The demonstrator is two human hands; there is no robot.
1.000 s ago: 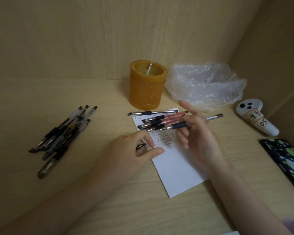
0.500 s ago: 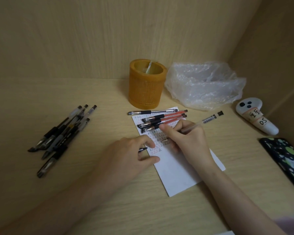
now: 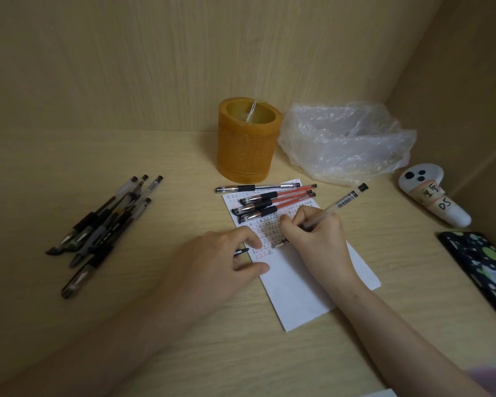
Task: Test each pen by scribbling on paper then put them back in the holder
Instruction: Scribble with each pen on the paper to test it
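Right hand [image 3: 318,239] grip closed on clear pen [image 3: 338,206] (tip on paper [image 3: 298,296]).

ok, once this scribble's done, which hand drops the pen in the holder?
Right. The right hand already grips the pen, and the holder stands just beyond the paper. The left hand pins the paper and holds what looks like a cap.

Worn on the head, looking forward and steeply down onto a wooden desk [image 3: 69,156] from close above. Faces the back panel [image 3: 155,53], with a side panel [image 3: 470,67] closing the right edge. Both forearms enter from the bottom, left hand [image 3: 212,265] and right hand [image 3: 318,239] near centre on the paper [image 3: 298,287]. Wide-angle, edges curving outward. Only one view, so nothing shared with another
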